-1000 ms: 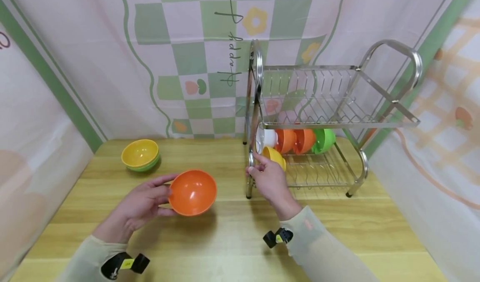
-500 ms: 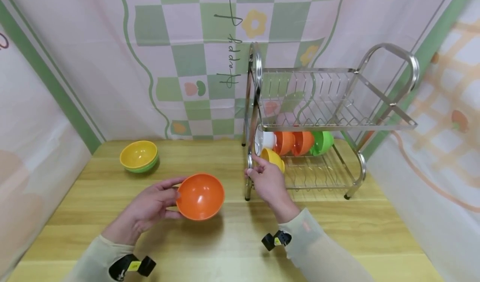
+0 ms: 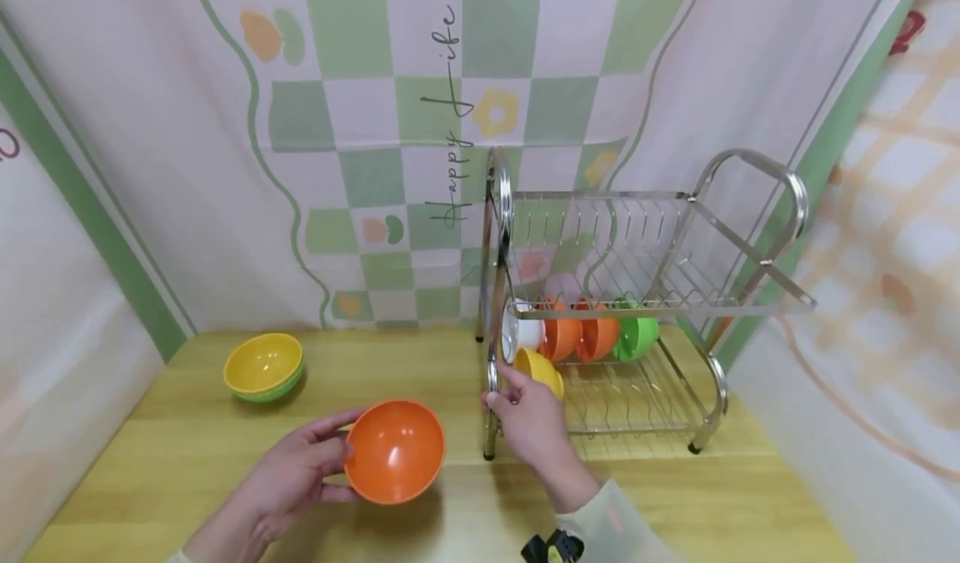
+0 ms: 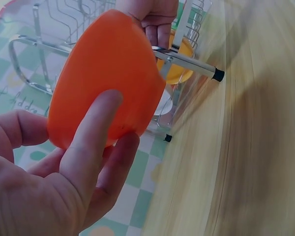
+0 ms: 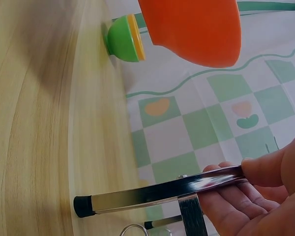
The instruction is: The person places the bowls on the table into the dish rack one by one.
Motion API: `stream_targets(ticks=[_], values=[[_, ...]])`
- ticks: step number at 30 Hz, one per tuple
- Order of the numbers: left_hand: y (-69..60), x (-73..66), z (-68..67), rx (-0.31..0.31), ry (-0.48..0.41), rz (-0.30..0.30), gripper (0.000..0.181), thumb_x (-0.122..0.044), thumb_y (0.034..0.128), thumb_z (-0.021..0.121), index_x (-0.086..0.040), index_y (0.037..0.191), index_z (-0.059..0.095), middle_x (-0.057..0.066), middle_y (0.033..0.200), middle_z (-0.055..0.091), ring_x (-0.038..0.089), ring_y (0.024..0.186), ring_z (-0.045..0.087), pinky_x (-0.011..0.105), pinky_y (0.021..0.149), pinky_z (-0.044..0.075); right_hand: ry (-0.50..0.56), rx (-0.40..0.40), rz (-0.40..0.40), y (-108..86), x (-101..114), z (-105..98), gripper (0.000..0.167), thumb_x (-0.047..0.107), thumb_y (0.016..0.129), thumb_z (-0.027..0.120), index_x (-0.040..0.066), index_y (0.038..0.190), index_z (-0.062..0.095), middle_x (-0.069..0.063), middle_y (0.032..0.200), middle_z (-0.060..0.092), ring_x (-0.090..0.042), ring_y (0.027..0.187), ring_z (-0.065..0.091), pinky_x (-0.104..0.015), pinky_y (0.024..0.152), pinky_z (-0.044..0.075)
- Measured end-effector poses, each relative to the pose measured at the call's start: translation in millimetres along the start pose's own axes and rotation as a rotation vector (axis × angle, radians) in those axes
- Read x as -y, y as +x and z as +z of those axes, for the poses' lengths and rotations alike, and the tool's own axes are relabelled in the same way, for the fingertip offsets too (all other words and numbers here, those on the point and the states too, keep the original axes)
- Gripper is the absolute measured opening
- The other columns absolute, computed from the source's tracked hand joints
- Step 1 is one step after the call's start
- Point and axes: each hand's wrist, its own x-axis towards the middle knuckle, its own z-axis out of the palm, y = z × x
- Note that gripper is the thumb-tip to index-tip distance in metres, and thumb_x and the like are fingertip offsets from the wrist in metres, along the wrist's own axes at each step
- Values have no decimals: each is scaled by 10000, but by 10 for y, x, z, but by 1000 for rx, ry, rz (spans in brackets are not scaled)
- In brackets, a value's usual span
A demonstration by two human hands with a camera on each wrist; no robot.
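An orange bowl (image 3: 396, 452) is tilted in my left hand (image 3: 296, 473), which holds it by its left side above the table. Seen in the left wrist view, the fingers lie against the orange bowl's outside (image 4: 108, 73). My right hand (image 3: 536, 425) grips the front left post of a two-tier metal dish rack (image 3: 491, 430); the right wrist view has the thumb and fingers around that post (image 5: 211, 179). Just behind this hand a yellow bowl (image 3: 542, 371) leans on the lower tier. Behind it stand a white bowl (image 3: 522, 336), two orange bowls (image 3: 561, 336) and a green bowl (image 3: 637, 336) on edge.
At the back left of the wooden table (image 3: 172, 455), a yellow bowl (image 3: 262, 363) sits nested in a green bowl (image 3: 273, 392). The rack's upper tier (image 3: 637, 284) stands over the bowls on its right side. A checked curtain (image 3: 367, 122) hangs behind the table.
The head view has tipped upward, so everything appears lower. The orange bowl has shifted a little toward the rack in my left hand. My right hand has stayed on the post.
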Motion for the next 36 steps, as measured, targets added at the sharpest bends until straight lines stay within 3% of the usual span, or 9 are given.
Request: stream_targets(ticks=[5, 15, 21, 26, 31, 36], values=[[8, 47, 13, -22, -28, 2, 644, -21, 930, 570, 36, 1518, 312, 165, 1248, 577, 328, 975, 656, 505, 810, 582, 7, -6, -24, -26, -50, 27, 514, 108, 947, 676, 159, 1441, 543, -16, 826, 691, -113, 464, 383, -208, 392, 337], [80, -68, 95, -15, -4, 12, 634, 1, 901, 577, 47, 1493, 354, 209, 1214, 569, 342, 957, 656, 490, 795, 590, 19, -13, -21, 28, 4, 1, 505, 122, 954, 673, 190, 1439, 549, -14, 843, 701, -123, 450, 368, -207, 387, 322], [52, -3, 122, 13, -24, 3, 618, -8, 915, 593, 45, 1488, 369, 192, 1206, 587, 335, 958, 660, 494, 807, 585, -2, 9, 5, -35, -7, 11, 507, 120, 950, 681, 183, 1437, 553, -1, 828, 684, -120, 452, 361, -215, 383, 319], [36, 24, 136, 17, -42, 0, 599, 5, 909, 581, 32, 1478, 396, 188, 1195, 589, 325, 951, 659, 480, 793, 591, -35, 9, -3, -44, -25, 31, 504, 125, 952, 680, 183, 1437, 554, 2, 832, 688, -124, 455, 377, -226, 387, 336], [26, -33, 135, -9, -44, -3, 615, 9, 905, 572, 35, 1487, 375, 197, 1216, 576, 324, 972, 657, 473, 790, 592, -72, 11, -19, -31, -4, 32, 501, 130, 958, 673, 175, 1441, 548, -22, 864, 699, -138, 464, 415, -248, 403, 375], [39, -55, 137, -5, -41, 2, 614, 14, 910, 560, 47, 1490, 359, 219, 1238, 551, 333, 990, 653, 484, 799, 588, -55, 5, 3, -48, 33, 14, 523, 120, 951, 674, 188, 1451, 535, -32, 912, 692, -151, 498, 454, -254, 420, 410]])
